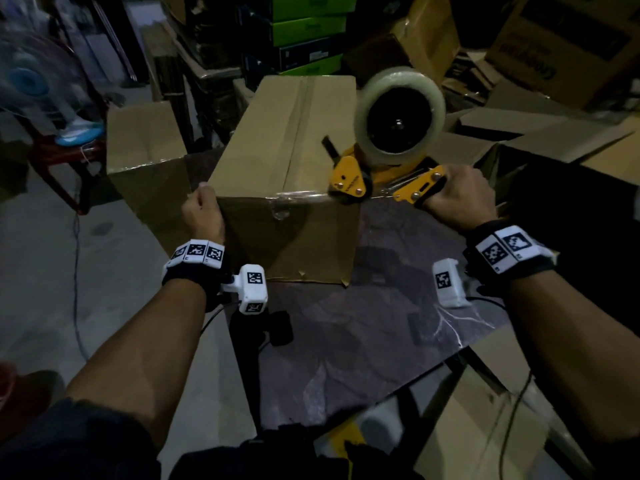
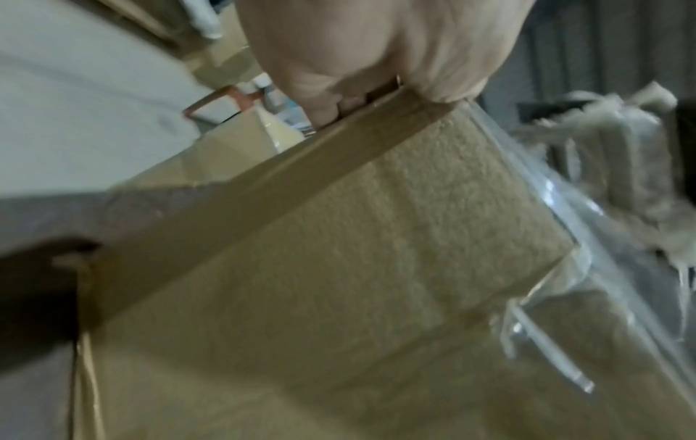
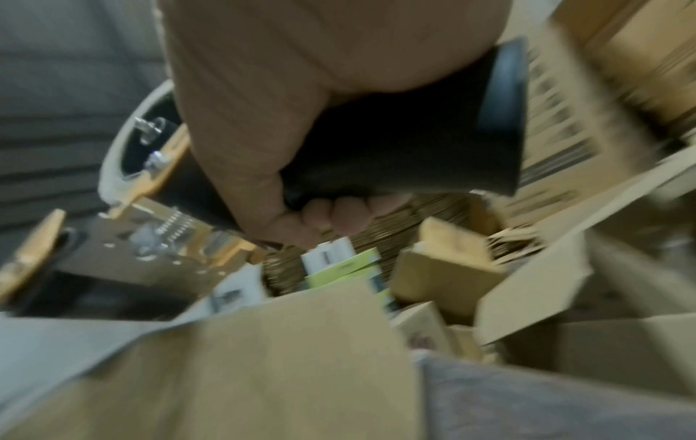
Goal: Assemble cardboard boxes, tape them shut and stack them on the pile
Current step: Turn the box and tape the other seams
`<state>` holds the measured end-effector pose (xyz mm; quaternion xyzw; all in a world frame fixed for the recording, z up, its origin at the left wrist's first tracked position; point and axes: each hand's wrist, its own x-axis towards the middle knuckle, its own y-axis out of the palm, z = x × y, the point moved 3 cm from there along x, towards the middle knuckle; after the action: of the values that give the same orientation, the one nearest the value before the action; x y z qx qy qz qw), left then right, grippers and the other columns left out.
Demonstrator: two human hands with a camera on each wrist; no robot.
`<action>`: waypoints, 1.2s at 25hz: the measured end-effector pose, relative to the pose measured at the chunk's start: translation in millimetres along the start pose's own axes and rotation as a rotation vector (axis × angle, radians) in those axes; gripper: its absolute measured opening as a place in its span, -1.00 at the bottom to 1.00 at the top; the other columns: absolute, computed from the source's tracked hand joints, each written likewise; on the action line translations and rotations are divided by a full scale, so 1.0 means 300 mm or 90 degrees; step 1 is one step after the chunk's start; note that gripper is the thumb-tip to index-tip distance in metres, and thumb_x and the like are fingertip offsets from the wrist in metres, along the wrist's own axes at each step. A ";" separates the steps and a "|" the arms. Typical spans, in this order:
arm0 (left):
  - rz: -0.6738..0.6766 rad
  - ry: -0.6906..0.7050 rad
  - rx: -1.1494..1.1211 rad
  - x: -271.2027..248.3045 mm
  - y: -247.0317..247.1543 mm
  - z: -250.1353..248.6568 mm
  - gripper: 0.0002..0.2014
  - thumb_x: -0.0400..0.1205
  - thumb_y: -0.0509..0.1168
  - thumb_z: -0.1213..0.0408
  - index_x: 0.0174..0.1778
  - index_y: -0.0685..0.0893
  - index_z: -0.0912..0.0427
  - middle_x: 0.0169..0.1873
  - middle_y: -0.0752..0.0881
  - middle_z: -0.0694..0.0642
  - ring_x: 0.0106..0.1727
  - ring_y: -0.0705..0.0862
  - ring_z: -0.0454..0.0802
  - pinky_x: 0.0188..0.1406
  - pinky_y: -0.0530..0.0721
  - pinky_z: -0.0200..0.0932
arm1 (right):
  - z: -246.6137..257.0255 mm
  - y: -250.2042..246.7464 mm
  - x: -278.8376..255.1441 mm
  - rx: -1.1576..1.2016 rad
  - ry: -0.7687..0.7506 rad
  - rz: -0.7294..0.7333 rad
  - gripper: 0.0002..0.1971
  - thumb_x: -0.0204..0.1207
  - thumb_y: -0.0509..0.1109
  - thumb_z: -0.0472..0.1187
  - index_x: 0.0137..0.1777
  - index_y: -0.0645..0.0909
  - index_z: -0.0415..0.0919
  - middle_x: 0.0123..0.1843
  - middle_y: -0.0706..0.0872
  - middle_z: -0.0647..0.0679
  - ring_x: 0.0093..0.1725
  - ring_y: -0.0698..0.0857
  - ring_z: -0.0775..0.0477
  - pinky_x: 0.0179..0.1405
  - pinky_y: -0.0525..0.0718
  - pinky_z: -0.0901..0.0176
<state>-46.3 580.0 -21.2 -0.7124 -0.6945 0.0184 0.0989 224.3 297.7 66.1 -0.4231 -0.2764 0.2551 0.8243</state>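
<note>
A closed brown cardboard box [image 1: 287, 140] stands on the dark table [image 1: 381, 341], clear tape along its top seam and near top edge. My left hand [image 1: 202, 211] grips the box's near left corner, fingers curled over the edge [image 2: 339, 98]. My right hand [image 1: 460, 199] grips the black handle [image 3: 395, 154] of a yellow tape dispenser [image 1: 349, 178] carrying a large clear tape roll [image 1: 400, 116]. The dispenser's roller sits at the box's near right top corner. Clear tape [image 2: 546, 297] hangs wrinkled on the box's near face.
An open cardboard box [image 1: 145, 154] stands left of the table. Flattened and open cartons [image 1: 554, 140] pile up on the right and behind. Green and black boxes [image 1: 308, 32] are stacked at the back. A fan [image 1: 31, 81] on a red chair [image 1: 62, 168] stands far left.
</note>
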 end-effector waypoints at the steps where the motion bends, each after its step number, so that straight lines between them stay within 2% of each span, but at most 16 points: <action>1: -0.004 0.002 0.002 -0.009 0.005 -0.007 -0.64 0.77 0.08 0.14 -0.24 0.58 0.27 -0.40 0.50 0.11 -0.35 0.43 -0.08 -0.46 0.36 -0.28 | -0.047 -0.017 -0.003 0.007 0.019 -0.002 -0.73 0.39 0.57 0.00 -0.34 0.57 -0.10 -0.21 0.71 -0.06 -0.04 0.73 -0.32 -0.10 0.66 -0.09; 4: -0.017 0.009 0.015 -0.022 0.021 -0.019 -0.60 0.77 0.08 0.16 -0.38 0.51 0.19 -0.46 0.44 0.05 -0.41 0.38 -0.11 -0.56 0.30 -0.43 | -0.154 -0.028 -0.012 0.043 0.057 -0.013 -0.75 0.37 0.59 -0.04 -0.25 0.65 -0.19 -0.22 0.75 -0.08 -0.08 0.73 -0.27 -0.09 0.69 -0.11; 7: -0.035 0.003 0.027 -0.025 0.021 -0.022 -0.60 0.77 0.08 0.15 -0.38 0.53 0.19 -0.45 0.47 0.07 -0.38 0.40 -0.05 -0.56 0.29 -0.45 | -0.187 -0.003 -0.014 0.067 0.062 -0.018 -0.73 0.36 0.60 -0.01 -0.32 0.60 -0.13 -0.26 0.74 0.00 -0.11 0.73 -0.20 -0.12 0.67 -0.07; 9: -0.033 -0.008 0.032 -0.031 0.018 -0.027 -0.58 0.77 0.08 0.14 -0.43 0.50 0.14 -0.47 0.46 0.03 -0.44 0.38 -0.15 -0.59 0.29 -0.47 | -0.194 0.008 -0.013 0.073 0.062 -0.014 -0.71 0.36 0.60 0.01 -0.36 0.58 -0.09 -0.29 0.72 0.05 -0.11 0.73 -0.17 -0.11 0.67 -0.07; 12: -0.031 -0.004 0.031 -0.032 0.019 -0.032 -0.56 0.76 0.08 0.14 -0.49 0.42 0.06 -0.49 0.44 0.01 -0.47 0.35 -0.21 -0.60 0.29 -0.48 | -0.200 0.010 -0.013 0.078 0.067 -0.017 -0.70 0.36 0.61 0.01 -0.39 0.56 -0.06 -0.32 0.70 0.11 -0.12 0.73 -0.18 -0.09 0.68 -0.09; 16: -0.025 -0.014 0.027 -0.041 0.022 -0.036 -0.57 0.77 0.08 0.14 -0.48 0.43 0.04 -0.48 0.45 -0.01 -0.46 0.37 -0.23 -0.56 0.32 -0.49 | -0.212 0.014 -0.017 0.084 0.065 -0.016 -0.71 0.36 0.61 0.02 -0.39 0.58 -0.05 -0.32 0.70 0.14 -0.12 0.73 -0.17 -0.06 0.69 -0.10; 18: -0.022 -0.014 0.017 -0.035 0.019 -0.033 -0.58 0.76 0.08 0.12 -0.47 0.45 0.04 -0.47 0.47 0.00 -0.45 0.40 -0.19 -0.48 0.36 -0.36 | -0.219 0.020 -0.016 0.082 0.069 -0.017 -0.71 0.37 0.60 0.03 -0.34 0.60 -0.12 -0.32 0.70 0.13 -0.14 0.71 -0.16 -0.08 0.67 -0.07; 21: -0.019 -0.016 0.005 -0.024 0.016 -0.023 -0.58 0.75 0.09 0.11 -0.46 0.47 0.05 -0.43 0.51 0.07 -0.38 0.45 -0.09 -0.44 0.39 -0.26 | -0.234 0.057 -0.021 0.076 0.073 -0.018 -0.68 0.39 0.59 0.01 -0.36 0.57 -0.16 -0.36 0.66 0.12 -0.19 0.68 -0.20 -0.20 0.58 -0.01; 24: -0.020 -0.008 0.008 -0.028 0.019 -0.028 -0.58 0.76 0.09 0.14 -0.46 0.47 0.04 -0.45 0.51 0.02 -0.42 0.45 -0.16 -0.51 0.38 -0.40 | -0.266 0.130 -0.041 0.106 0.111 -0.017 -0.73 0.35 0.53 -0.03 -0.39 0.60 -0.18 -0.43 0.68 0.03 -0.29 0.73 -0.27 -0.32 0.70 -0.10; 27: -0.020 -0.007 -0.001 -0.023 0.020 -0.025 -0.58 0.76 0.10 0.15 -0.47 0.47 0.07 -0.46 0.50 0.03 -0.43 0.43 -0.17 -0.51 0.35 -0.37 | -0.304 0.216 -0.061 0.179 0.163 -0.022 -0.74 0.22 0.47 -0.01 -0.40 0.61 -0.23 -0.47 0.70 -0.07 -0.37 0.74 -0.28 -0.40 0.73 -0.19; 28: -0.023 -0.005 0.000 -0.018 0.021 -0.020 -0.58 0.76 0.10 0.15 -0.47 0.47 0.07 -0.46 0.50 0.04 -0.45 0.42 -0.17 -0.51 0.34 -0.35 | -0.313 0.246 -0.066 0.217 0.182 -0.026 -0.74 0.19 0.46 -0.02 -0.38 0.63 -0.24 -0.48 0.70 -0.09 -0.40 0.74 -0.26 -0.45 0.73 -0.22; 30: -0.020 -0.011 -0.010 -0.015 0.022 -0.010 -0.58 0.75 0.11 0.13 -0.47 0.47 0.07 -0.48 0.48 0.02 -0.46 0.41 -0.16 -0.47 0.35 -0.28 | -0.323 0.304 -0.084 0.281 0.201 -0.031 -0.84 0.20 0.49 -0.15 -0.38 0.65 -0.26 -0.50 0.68 -0.08 -0.49 0.69 -0.16 -0.49 0.69 -0.13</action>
<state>-39.3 575.1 -20.0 -0.7018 -0.7068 0.0175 0.0876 254.2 274.0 -63.7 -0.2614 -0.0922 0.2201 0.9353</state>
